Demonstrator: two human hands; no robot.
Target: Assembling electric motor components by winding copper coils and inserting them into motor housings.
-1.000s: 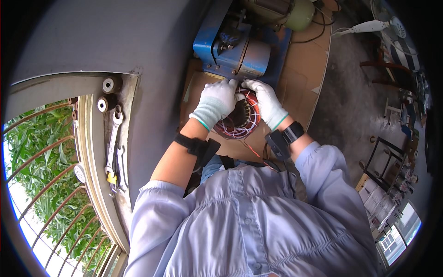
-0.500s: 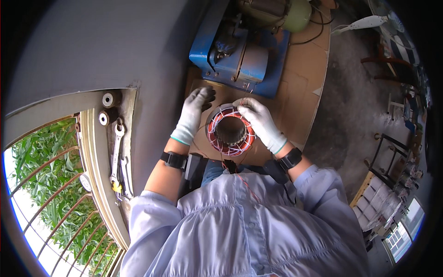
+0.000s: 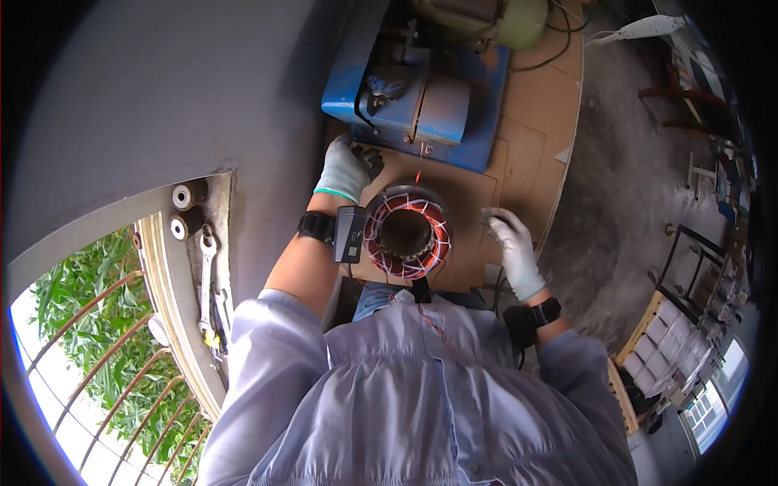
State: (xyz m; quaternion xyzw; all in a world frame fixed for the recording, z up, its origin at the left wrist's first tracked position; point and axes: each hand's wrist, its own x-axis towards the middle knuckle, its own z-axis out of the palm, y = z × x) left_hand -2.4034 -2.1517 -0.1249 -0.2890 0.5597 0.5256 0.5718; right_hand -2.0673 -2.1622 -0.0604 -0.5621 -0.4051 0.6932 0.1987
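A motor stator (image 3: 438, 261), a metal ring with orange-red windings laced in white cord, stands on the cardboard in front of me, its round bore facing up. From its far side a thin wire with a red sleeve (image 3: 418, 176) runs up toward the blue machine (image 3: 454, 134). My left hand (image 3: 348, 168), in a pale glove with dark fingertips, is by the machine's near left corner. Its fingers are bent and apart, and I see nothing in them; whether it touches the machine I cannot tell. Right of the stator, my gloved right hand (image 3: 512, 249) hovers apart from it, fingers loosely bent and holding nothing.
A green motor (image 3: 519, 23) sits behind the machine, with a black cable (image 3: 545, 65) beside it. Brown cardboard (image 3: 519, 162) covers the bench. Wrenches (image 3: 208, 275) and two spools (image 3: 189, 194) lie on the sill at left, next to a barred window.
My right hand has let go of the wire at the stator's top and moved right. The left hand has moved forward to the machine's corner. The red-sleeved wire now stands out from the stator.
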